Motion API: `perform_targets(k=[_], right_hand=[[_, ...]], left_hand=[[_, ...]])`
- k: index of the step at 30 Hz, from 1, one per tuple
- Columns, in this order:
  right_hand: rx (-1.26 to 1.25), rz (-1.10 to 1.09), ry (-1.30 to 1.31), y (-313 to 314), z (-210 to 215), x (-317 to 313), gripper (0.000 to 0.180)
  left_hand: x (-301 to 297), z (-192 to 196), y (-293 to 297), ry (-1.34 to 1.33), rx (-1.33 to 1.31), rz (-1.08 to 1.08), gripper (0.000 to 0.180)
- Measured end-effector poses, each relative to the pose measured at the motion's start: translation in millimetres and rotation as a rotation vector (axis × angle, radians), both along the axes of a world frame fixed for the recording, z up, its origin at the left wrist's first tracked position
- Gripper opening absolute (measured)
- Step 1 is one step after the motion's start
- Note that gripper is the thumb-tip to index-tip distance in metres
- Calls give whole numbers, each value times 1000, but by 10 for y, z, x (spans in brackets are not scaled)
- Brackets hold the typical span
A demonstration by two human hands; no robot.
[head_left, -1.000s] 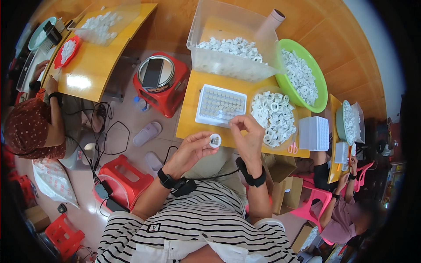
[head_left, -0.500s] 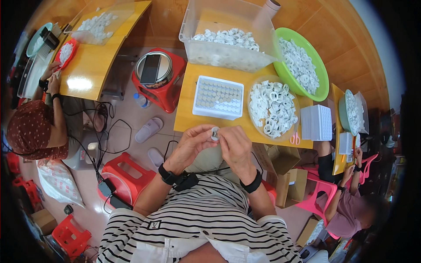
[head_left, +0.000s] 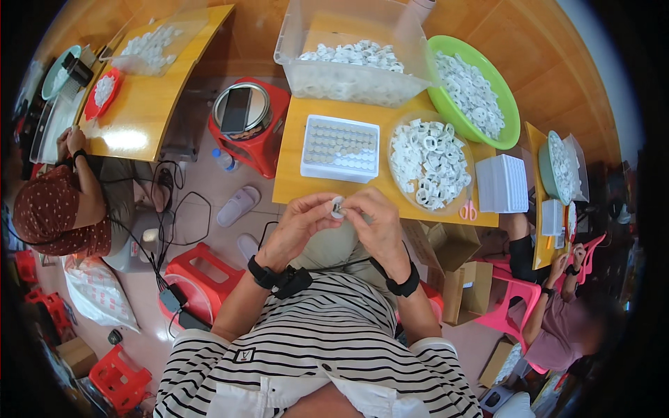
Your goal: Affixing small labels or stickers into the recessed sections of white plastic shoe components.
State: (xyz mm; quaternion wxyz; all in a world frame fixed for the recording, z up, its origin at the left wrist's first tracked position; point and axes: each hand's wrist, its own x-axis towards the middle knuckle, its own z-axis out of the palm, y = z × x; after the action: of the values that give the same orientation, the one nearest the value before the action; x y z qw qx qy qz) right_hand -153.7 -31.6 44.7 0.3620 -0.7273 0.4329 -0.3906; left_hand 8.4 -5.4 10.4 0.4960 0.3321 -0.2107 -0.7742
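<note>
Yellow table against a wood-panelled wall; white tray near its front edge. Closest, just short of the tray: round white piece, held above the lap. Left hand: thumb and fingers clamped on the piece, seemingly steadying it. Right hand: fingertips bunched at its right side; cannot tell whether they grip it or something smaller. Tray carries grey discs in rows, presumably to keep them orderly. Right of tray: clear dish of white parts, likely kept within easy reach. Behind tray, clear bin; behind-right, green basin. Far left of tray, a co-worker sits at another table.
</note>
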Motion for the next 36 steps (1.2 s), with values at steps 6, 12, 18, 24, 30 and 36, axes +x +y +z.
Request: perform_targets(k=[6, 12, 18, 24, 30, 36], right_hand=[[-100, 32, 82, 29, -54, -41, 12], [285, 4, -302, 62, -195, -166, 12], [468, -107, -381, 115, -198, -264, 13], [626, -63, -551, 115, -154, -366, 15], [701, -174, -747, 135, -216, -378, 15], [649, -214, -688, 208, -265, -387, 15]], left_hand=[[-21, -3, 33, -49, -3, -25, 26], [-121, 62, 7, -108, -39, -81, 27], [-203, 61, -21, -175, -113, -157, 26], [-280, 102, -32, -104, -86, -172, 25], [-359, 66, -54, -99, -93, -133, 24], [-402, 37, -46, -232, -230, -151, 24]])
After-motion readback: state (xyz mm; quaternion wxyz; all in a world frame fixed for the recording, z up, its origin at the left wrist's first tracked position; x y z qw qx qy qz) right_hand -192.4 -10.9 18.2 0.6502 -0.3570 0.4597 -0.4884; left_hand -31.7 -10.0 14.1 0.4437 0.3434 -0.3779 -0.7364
